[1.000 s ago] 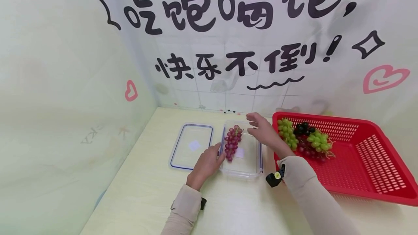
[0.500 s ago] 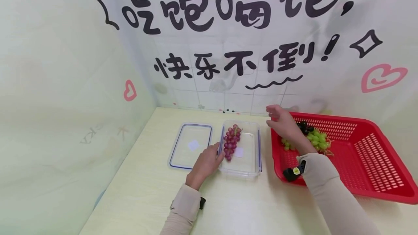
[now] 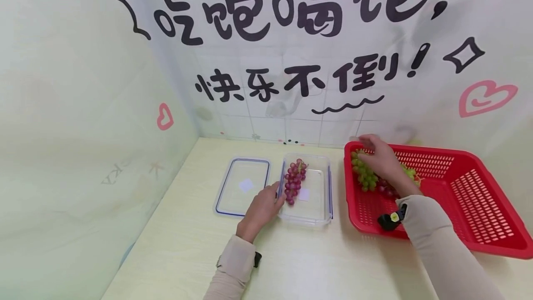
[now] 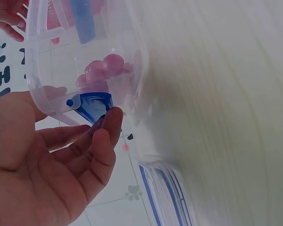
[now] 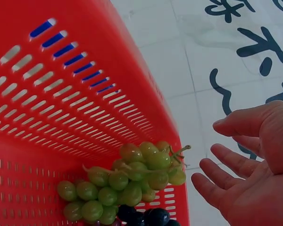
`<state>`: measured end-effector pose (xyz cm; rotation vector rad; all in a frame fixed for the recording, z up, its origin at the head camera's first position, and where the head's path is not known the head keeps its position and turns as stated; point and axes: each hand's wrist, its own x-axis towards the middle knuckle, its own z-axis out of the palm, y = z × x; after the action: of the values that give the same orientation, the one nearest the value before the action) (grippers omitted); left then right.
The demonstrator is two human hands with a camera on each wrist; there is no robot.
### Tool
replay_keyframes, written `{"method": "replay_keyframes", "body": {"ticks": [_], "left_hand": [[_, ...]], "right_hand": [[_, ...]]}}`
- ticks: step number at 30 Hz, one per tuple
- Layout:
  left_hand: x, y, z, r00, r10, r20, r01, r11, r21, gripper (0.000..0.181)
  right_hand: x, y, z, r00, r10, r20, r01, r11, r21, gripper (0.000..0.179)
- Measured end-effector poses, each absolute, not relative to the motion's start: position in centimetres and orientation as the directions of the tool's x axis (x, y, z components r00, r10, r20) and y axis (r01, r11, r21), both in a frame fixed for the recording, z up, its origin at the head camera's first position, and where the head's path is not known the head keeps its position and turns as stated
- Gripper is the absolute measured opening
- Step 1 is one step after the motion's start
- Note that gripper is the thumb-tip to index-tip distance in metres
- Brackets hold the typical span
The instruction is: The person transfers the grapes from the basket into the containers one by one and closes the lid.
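Observation:
A clear plastic food container (image 3: 318, 175) stands on the table with a bunch of red grapes (image 3: 294, 180) lying along its left side. My left hand (image 3: 262, 205) holds the container's left wall. In the left wrist view its thumb lies at the rim and its curled fingers are against a blue latch (image 4: 95, 104). My right hand (image 3: 382, 159) is over the left end of the red basket (image 3: 441, 240), fingers apart and nothing held. Just beside that hand is a bunch of green grapes (image 5: 132, 174) in the basket; black grapes (image 5: 151, 216) lie close by.
A clear lid with a blue seal (image 3: 243, 184) lies flat left of the container. The basket's raised rim borders the right side. More red grapes (image 3: 387, 190) and another green bunch (image 3: 411, 172) are partly hidden by the right arm. A printed wall sheet (image 3: 266, 119) stands behind the table.
My right hand has moved right, from over the container to over the basket's green grapes. The left hand stays at the container, and the red grapes in it have not moved.

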<state>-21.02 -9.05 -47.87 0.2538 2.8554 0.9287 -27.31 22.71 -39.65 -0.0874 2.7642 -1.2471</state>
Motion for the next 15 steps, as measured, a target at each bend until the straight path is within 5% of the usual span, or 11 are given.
{"method": "replay_keyframes", "body": {"ticks": [15], "left_hand": [[-21.2,-9.1,-48.2,-0.978,0.199,-0.068,0.121,0.796,0.594,0.052]], "right_hand": [[-27.5,24.2,-40.3,-0.992,-0.107,-0.069,-0.019,0.662,-0.749,0.061]]}}
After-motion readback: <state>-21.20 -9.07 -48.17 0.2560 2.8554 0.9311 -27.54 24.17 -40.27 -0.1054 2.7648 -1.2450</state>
